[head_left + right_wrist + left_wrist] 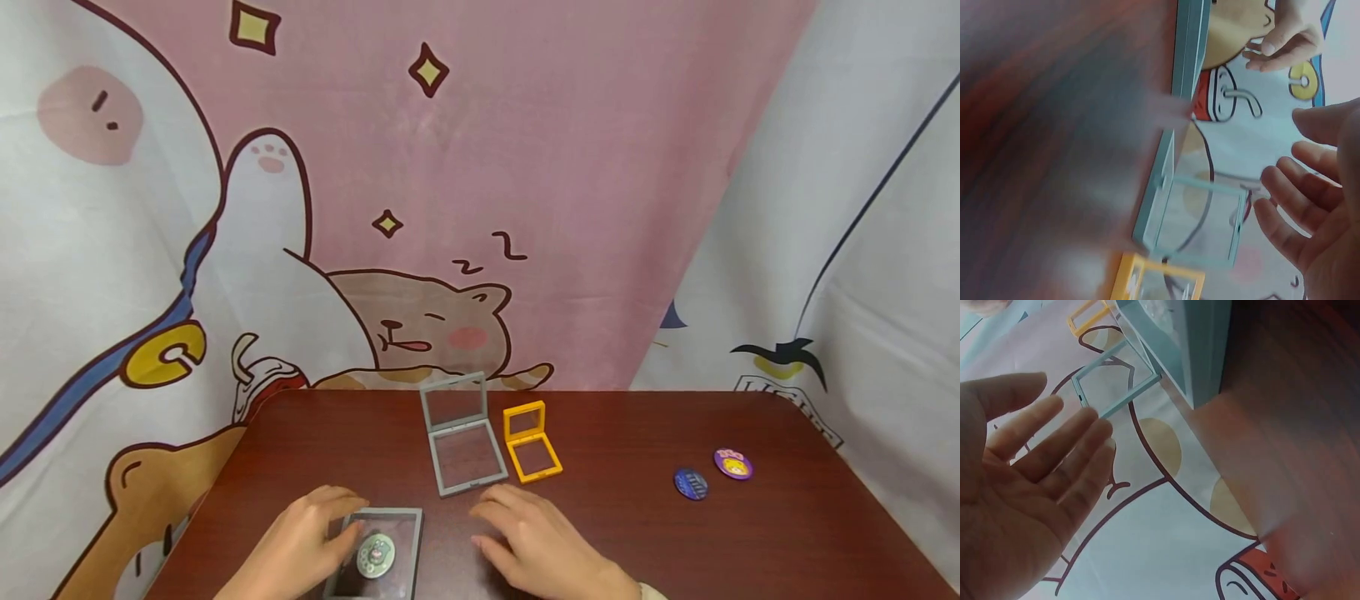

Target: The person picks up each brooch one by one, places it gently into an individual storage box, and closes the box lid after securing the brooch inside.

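Observation:
My left hand hovers over the left side of a closed grey display case, fingers loosely bent, palm bare in the left wrist view. Behind the case's clear film sits a round pale green badge with a cartoon figure. To the right, my right hand hangs above the table, its relaxed fingers holding nothing. Just beyond its fingertips is a larger grey display case, opened with its lid raised. A small orange case stands beside that one, also with lid up.
A blue round badge and a purple one with a yellow figure lie on the right of the dark red-brown table. A cartoon-printed cloth hangs behind the table's back edge and along its left side.

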`<state>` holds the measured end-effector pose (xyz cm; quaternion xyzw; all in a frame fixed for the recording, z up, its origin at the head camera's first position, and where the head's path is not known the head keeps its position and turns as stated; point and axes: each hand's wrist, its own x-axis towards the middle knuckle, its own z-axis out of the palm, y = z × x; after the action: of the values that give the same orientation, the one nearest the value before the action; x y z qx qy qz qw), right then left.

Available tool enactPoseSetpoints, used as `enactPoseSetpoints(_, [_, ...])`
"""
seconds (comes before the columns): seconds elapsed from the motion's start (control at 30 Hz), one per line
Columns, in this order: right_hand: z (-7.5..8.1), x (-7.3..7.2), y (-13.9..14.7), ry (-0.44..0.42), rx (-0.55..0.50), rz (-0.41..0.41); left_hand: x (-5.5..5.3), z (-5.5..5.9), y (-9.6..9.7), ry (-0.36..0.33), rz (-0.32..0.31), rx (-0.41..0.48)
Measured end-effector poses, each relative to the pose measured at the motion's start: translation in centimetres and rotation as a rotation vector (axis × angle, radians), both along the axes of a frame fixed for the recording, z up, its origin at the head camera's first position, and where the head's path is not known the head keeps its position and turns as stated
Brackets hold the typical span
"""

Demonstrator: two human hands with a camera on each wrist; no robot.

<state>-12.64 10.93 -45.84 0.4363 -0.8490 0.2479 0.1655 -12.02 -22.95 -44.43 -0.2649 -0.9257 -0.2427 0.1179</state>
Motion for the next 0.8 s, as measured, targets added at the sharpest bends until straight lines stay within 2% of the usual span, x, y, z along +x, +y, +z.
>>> enactPoseSetpoints(0.13, [0.2,-0.2,1.8,0.058,-0.047,-0.087,-0.4,0.6,1.0,-0.075,0.111,-0.006])
enactPoseSetpoints(0.23, [0.3,-0.3,3.2,0.077,-0.056,-0.159,-0.7,0.8,1.8,-0.069,0.16,-0.005])
enactPoseSetpoints(0.43, [0.6,-0.4,5.9,0.048,-0.059,-0.267,-1.7,0.6,3.3,-0.061,0.227,0.02])
enactPoseSetpoints(0.8, [0.4,-0.5,10.5,0.051,-0.054,-0.412,-3.6,0.4,5.7,-0.065,0.255,0.131])
